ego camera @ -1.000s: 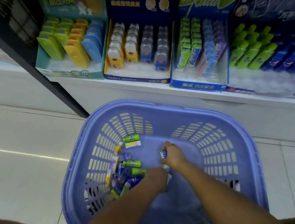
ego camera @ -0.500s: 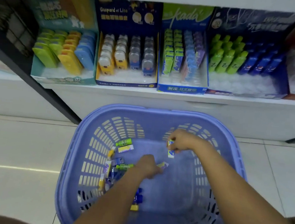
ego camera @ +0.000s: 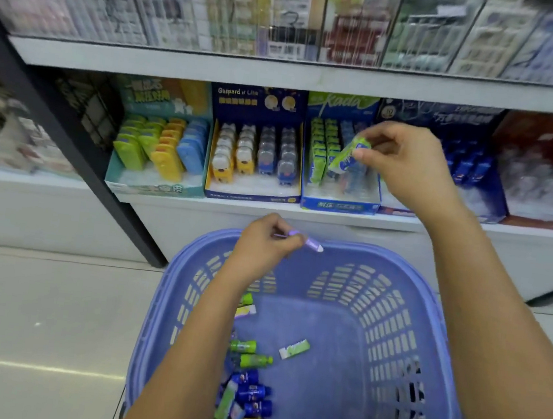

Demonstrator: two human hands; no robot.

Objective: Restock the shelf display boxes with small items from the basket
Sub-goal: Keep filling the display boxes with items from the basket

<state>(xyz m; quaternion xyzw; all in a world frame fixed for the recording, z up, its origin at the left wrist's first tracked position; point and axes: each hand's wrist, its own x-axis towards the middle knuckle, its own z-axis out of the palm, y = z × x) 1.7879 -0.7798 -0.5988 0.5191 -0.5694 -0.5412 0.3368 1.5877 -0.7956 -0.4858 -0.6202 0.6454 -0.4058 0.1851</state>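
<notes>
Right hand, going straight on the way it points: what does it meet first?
Likely the right hand brings its held pack against the green packs standing in the Kada box; depth unclear.

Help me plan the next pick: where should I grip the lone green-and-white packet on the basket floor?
Pinch the packet across its two long edges near the middle, coming straight down from above. It lies flat and apart from the pile, and the basket walls likely rule out a sideways reach.

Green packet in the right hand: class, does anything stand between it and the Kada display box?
Nothing visible blocks it. The right hand pinches the green packet just in front of the open Kada display box, by its green rows.
</notes>
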